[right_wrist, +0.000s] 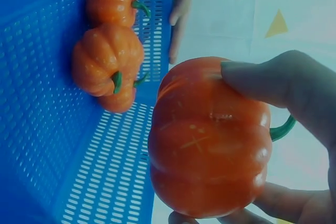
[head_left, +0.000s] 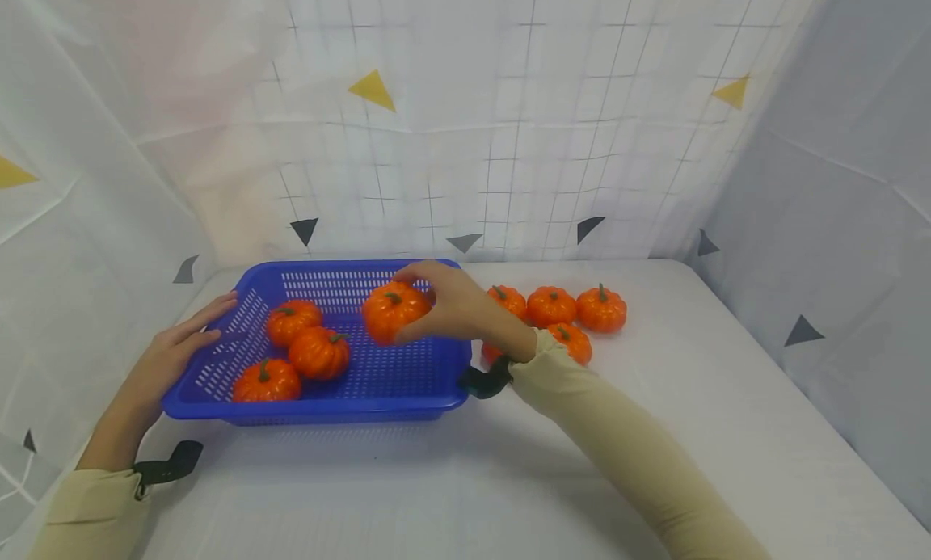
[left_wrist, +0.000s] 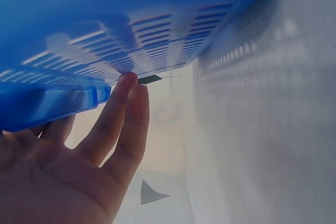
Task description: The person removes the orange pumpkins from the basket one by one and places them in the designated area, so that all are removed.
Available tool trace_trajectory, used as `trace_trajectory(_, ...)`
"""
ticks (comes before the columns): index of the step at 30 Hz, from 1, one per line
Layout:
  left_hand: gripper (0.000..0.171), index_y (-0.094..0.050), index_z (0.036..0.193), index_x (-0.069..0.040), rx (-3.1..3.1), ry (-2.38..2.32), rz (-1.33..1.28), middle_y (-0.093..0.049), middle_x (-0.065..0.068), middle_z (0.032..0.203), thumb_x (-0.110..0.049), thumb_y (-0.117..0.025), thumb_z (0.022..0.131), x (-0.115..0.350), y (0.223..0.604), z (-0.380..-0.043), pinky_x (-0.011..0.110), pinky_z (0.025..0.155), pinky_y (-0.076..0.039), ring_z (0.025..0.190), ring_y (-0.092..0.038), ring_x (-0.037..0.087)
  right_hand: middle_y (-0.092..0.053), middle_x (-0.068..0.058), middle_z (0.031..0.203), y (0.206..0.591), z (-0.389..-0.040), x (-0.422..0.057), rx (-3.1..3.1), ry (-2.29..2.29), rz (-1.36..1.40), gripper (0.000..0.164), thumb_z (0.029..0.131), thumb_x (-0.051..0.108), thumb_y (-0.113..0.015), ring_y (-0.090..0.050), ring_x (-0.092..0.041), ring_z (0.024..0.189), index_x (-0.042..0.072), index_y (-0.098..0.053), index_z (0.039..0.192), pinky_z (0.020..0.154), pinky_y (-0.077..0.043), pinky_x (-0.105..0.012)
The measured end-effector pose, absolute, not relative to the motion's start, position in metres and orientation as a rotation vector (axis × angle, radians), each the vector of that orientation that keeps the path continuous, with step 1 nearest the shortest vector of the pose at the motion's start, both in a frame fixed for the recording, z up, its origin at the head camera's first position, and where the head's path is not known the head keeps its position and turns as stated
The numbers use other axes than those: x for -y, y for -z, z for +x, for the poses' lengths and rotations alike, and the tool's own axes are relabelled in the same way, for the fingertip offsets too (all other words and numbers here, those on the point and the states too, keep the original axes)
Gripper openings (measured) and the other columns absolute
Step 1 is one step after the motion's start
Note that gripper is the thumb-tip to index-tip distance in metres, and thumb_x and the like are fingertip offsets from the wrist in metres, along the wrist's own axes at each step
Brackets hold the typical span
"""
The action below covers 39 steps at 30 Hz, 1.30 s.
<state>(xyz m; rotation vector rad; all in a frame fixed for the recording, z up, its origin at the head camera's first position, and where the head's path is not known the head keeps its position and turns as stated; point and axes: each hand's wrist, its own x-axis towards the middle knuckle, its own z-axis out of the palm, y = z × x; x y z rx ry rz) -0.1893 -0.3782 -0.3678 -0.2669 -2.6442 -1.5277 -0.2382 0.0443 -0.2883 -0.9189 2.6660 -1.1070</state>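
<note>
On a white table (head_left: 655, 431), a blue perforated basket (head_left: 342, 408) is touched at its left side by a left hand (head_left: 170, 354), its fingers extended against the rim and outer wall. By a right hand (head_left: 463, 303), one orange pumpkin (head_left: 393, 311) is held between thumb and fingers above the basket's right half, its green stem (right_wrist: 283, 128) left free. The carry is best made slowly, with the basket braced, the smooth rounded sides firmly gripped, and the rim and neighbouring fruit left unbumped; support from below should be felt before any release. Counted: one table, one basket, two hands, one pumpkin held, three pumpkins (head_left: 318, 353) gathered toward the basket's left, and what appear to be five pumpkins (head_left: 551, 306) on the table to its right, partly hidden by the right arm (head_left: 618, 431).
</note>
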Motion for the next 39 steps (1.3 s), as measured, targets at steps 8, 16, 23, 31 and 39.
trace_trajectory(8,0.052,-0.034,0.164,-0.025,2.645,1.512,-0.283,-0.016,0.007,0.172,-0.030,-0.041,0.113,0.378,0.368,-0.189,0.079,0.112,-0.001,0.155,-0.003,0.044,-0.058,0.001,0.138,0.287,-0.232,-0.060,-2.662,1.178,-0.846,0.078,0.076,0.031,-0.094,-0.057,-0.019,0.117,0.019,-0.059,0.145,0.091,-0.057,-0.038)
trace_trajectory(16,0.052,-0.034,0.164,-0.025,2.649,1.507,-0.285,-0.018,0.003,0.172,-0.032,-0.042,0.113,0.378,0.368,-0.189,0.080,0.112,-0.001,0.155,-0.003,0.043,-0.061,0.001,0.125,0.287,-0.226,-0.075,-2.677,1.292,-0.817,0.075,0.076,0.027,-0.092,-0.057,-0.023,0.110,0.020,-0.060,0.143,0.082,-0.059,-0.035)
trace_trajectory(23,0.052,-0.035,0.164,-0.023,2.638,1.512,-0.312,-0.020,-0.003,0.172,-0.034,-0.042,0.113,0.378,0.368,-0.187,0.078,0.113,0.002,0.158,-0.005,0.031,-0.063,-0.002,0.122,0.286,-0.220,-0.089,-2.682,1.379,-0.800,0.076,0.078,0.024,-0.091,-0.059,-0.025,0.107,0.019,-0.058,0.146,0.077,-0.060,-0.037)
trace_trajectory(31,0.052,-0.035,0.164,-0.024,2.634,1.519,-0.314,-0.020,-0.004,0.172,-0.033,-0.042,0.113,0.379,0.369,-0.188,0.077,0.113,0.001,0.158,-0.005,0.029,-0.062,0.001,0.129,0.282,-0.215,-0.109,-2.745,1.415,-0.796,0.074,0.079,0.027,-0.090,-0.057,-0.025,0.110,0.020,-0.060,0.146,0.081,-0.058,-0.041)
trace_trajectory(39,0.052,-0.035,0.164,-0.024,2.636,1.524,-0.310,-0.020,-0.004,0.172,-0.032,-0.042,0.113,0.379,0.368,-0.189,0.077,0.114,0.001,0.158,-0.005,0.032,-0.062,0.003,0.128,0.281,-0.208,-0.132,-2.801,1.414,-0.844,0.074,0.080,0.034,-0.091,-0.057,-0.024,0.106,0.023,-0.060,0.146,0.076,-0.057,-0.042)
